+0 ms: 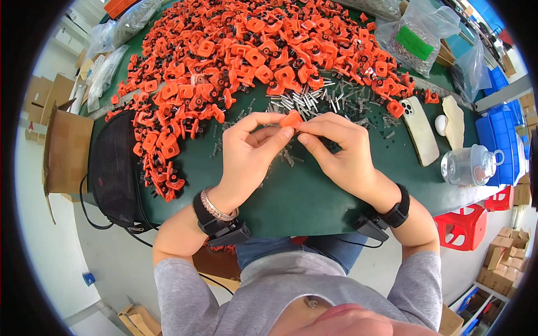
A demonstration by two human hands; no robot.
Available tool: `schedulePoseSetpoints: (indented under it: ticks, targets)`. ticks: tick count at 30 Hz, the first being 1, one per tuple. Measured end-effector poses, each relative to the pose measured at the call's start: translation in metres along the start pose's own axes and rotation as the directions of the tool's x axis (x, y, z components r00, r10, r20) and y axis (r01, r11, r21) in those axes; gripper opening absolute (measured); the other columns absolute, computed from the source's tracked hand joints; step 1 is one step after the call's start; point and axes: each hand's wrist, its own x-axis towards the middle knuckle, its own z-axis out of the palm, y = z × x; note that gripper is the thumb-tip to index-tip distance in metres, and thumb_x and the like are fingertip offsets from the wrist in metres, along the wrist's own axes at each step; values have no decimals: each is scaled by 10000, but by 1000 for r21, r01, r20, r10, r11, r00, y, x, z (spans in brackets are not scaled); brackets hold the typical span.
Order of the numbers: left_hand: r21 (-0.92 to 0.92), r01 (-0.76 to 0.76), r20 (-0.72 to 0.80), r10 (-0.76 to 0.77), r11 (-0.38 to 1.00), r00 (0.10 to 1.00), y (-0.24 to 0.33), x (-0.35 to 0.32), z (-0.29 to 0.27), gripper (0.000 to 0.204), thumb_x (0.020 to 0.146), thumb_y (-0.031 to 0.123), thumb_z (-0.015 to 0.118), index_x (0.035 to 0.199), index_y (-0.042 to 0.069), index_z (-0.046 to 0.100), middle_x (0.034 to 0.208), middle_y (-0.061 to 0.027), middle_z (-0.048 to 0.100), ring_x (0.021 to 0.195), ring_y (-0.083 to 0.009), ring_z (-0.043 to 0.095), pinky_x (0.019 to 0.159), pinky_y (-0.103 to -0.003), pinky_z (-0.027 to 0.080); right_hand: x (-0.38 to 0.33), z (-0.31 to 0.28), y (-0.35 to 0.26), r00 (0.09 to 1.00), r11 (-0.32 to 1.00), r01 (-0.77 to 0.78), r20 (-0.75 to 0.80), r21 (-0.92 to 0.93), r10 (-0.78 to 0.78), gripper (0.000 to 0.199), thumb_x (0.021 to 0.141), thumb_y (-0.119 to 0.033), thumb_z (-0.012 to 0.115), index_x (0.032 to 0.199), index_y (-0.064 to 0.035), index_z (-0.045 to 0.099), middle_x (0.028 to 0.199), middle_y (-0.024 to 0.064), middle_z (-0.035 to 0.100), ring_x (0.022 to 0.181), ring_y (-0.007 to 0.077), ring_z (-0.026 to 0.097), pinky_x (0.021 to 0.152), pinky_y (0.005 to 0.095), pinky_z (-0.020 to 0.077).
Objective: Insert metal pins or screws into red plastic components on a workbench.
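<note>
Between the thumb and index finger of my left hand [252, 147] is a small orange plastic part [291, 119], raised above the green table. My right hand [342, 147] is closed, its index finger and thumb tips meeting the right edge of that part; whether a smaller piece sits between them is hidden. Just beyond my hands lie loose metal pins [300, 102] and small springs [358, 101]. A big heap of orange parts with black fittings [252, 50] spreads over the far side and down the left.
Right of my hands are a phone [420, 131], a white round object [441, 124] and a clear plastic jug [468, 166]. A bag of small metal pieces [414, 42] stands at the far right. On the left are a black mesh bag [115, 168] and a cardboard box [67, 148].
</note>
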Motion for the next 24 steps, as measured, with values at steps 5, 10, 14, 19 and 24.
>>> schedulePoseSetpoints:
  ticks: [5,10,14,19,24]
  targets:
    - [-16,-36,16,36,999,999,-2,0,4,191,811,-17,613,998,-37,579,989,-89,610,877,-125,608,741,-211,496,-6,3,8,941,876,-336,86,346,327,128,777,-33,656,893,6,620,829,70,629,755,126,609,666,244,499]
    - [-73,-125,41,128,989,991,-7,1,2,185,804,-22,617,986,-29,588,985,-83,602,892,-137,615,791,-237,505,-3,3,7,867,681,-487,213,546,450,224,818,-37,620,1025,16,553,960,80,616,874,113,589,768,240,487]
    - [-30,-158,72,160,987,984,-7,1,0,184,804,-20,617,985,-30,588,986,-83,601,897,-134,612,780,-233,502,-1,1,7,828,479,-545,349,689,439,237,836,-29,595,1058,26,534,998,94,609,920,126,581,842,254,465]
    - [-61,-83,101,89,995,991,-2,2,-1,173,807,-15,617,976,-34,589,934,-79,623,851,-115,616,741,-213,498,0,-2,9,838,468,-535,374,703,398,226,837,-28,593,1048,33,539,1002,95,611,917,127,585,846,254,466]
    - [-35,-31,109,35,999,993,0,3,-2,169,812,-1,620,974,-35,590,913,-79,635,824,-103,615,718,-209,496,3,-5,7,848,590,-528,354,610,393,221,834,-37,601,1037,31,544,977,83,616,875,110,592,802,246,482]
